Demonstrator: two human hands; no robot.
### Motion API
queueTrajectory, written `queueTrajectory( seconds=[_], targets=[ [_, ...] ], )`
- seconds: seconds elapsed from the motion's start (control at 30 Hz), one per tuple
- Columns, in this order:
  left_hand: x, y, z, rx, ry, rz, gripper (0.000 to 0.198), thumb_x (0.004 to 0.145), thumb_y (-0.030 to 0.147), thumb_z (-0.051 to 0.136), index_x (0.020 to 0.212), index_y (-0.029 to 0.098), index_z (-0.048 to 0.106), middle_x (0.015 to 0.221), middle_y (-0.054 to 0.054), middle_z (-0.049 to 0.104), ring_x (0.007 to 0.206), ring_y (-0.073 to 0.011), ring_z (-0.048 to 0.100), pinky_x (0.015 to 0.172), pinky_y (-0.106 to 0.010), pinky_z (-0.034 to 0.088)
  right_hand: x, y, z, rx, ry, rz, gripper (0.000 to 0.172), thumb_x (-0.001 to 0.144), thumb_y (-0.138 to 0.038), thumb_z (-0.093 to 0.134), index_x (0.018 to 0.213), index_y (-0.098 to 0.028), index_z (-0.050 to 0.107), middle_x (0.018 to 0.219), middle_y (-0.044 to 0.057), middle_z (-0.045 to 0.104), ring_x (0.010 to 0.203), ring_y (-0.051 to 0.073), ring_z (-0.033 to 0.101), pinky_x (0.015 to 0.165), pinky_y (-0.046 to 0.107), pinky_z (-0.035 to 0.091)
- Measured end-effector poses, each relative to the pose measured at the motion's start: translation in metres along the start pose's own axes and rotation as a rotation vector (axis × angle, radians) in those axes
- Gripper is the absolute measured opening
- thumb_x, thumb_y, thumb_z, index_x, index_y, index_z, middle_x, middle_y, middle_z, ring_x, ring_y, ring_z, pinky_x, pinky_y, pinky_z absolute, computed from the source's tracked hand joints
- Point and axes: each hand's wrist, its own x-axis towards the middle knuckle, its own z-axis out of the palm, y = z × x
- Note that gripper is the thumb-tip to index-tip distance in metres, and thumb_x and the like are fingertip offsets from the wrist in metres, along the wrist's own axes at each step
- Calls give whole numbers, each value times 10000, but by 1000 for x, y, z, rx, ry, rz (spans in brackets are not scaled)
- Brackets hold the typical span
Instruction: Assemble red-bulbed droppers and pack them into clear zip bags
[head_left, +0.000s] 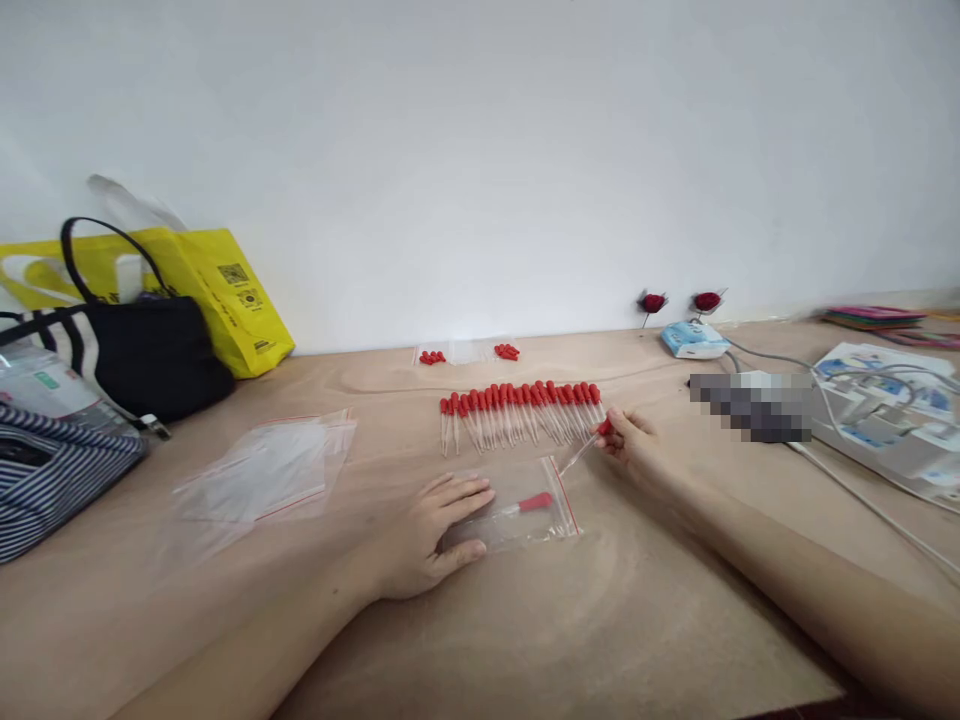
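Observation:
My left hand (442, 530) lies with fingers spread on a clear zip bag (499, 535), pressing it to the table. Inside the bag is a dropper with a red rubber bulb (535, 502). Between the fingertips of my right hand (631, 440) is the red bulb of another dropper (581, 455). Its clear tube slants down and left to the bag's red-lined mouth; whether the tip is inside I cannot tell. Just behind, a row of red-bulbed droppers (517, 405) lies side by side, tips toward me.
A stack of clear zip bags (277, 465) lies at left, near a black handbag (157, 345) and a yellow bag (225, 290). Small red bulbs (507, 352) sit by the wall. At right are a tissue pack (694, 340), cables and a power strip (892, 430).

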Motion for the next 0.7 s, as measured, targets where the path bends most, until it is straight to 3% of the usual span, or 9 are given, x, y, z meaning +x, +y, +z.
queueTrajectory(
  seconds=[0.13, 0.27, 0.47, 0.6, 0.7],
  targets=[
    [-1, 3, -2, 16, -10, -24, 509, 852, 437, 418, 1320, 263, 323, 1377, -34, 349, 1267, -219, 294, 1055, -447, 222, -14, 2, 11, 64, -36, 64, 374, 564, -492, 711, 657, -189, 512, 626, 3, 608, 499, 96, 528, 470, 207, 407],
    [-3, 4, -2, 17, -24, -61, 558, 851, 442, 411, 1351, 249, 253, 1405, -45, 294, 1280, -221, 266, 1048, -446, 236, -29, 2, 19, 11, -190, 74, 329, 602, -470, 692, 666, -187, 537, 640, 2, 614, 574, 116, 555, 550, 235, 425],
    [-1, 2, -1, -4, -19, -68, 588, 842, 461, 418, 1352, 219, 254, 1399, -63, 303, 1287, -224, 251, 1050, -431, 237, -37, 6, 20, -401, -486, -128, 195, 604, -349, 708, 680, -183, 639, 649, -3, 624, 588, 117, 523, 589, 258, 412],
    [-2, 2, 0, -1, -13, -72, 587, 837, 465, 423, 1345, 214, 271, 1391, -69, 318, 1284, -232, 259, 1048, -442, 237, -36, 9, 22, -534, -592, -174, 145, 662, -312, 651, 733, -187, 670, 664, 21, 635, 590, 142, 534, 571, 279, 423],
    [-2, 2, 0, -5, -3, -69, 588, 833, 461, 430, 1342, 209, 280, 1387, -73, 326, 1278, -234, 271, 1043, -440, 250, -38, 8, 27, -616, -598, -276, 117, 706, -285, 600, 725, -198, 676, 693, 40, 644, 615, 166, 557, 585, 299, 437]
  ],
)
